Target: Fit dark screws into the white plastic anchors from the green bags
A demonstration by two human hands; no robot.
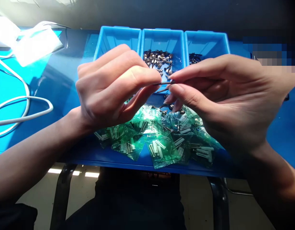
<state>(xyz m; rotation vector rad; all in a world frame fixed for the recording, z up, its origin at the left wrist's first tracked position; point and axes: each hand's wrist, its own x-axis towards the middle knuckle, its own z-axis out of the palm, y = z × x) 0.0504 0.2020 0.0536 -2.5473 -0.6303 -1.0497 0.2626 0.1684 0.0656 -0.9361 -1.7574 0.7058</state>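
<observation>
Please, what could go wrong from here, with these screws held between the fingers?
The two dark threaded screws are held only at the fingertips of the left hand and right hand, so one could slip and fall among the green plastic packets below, where it may be hard to find. Their threads could also scratch a finger. A screw dropped in the blue bin could mix with the loose screws there.

blue table (55, 81) | black metal legs (62, 191) | pale floor (197, 198) | sunlit patches (73, 173)
</observation>
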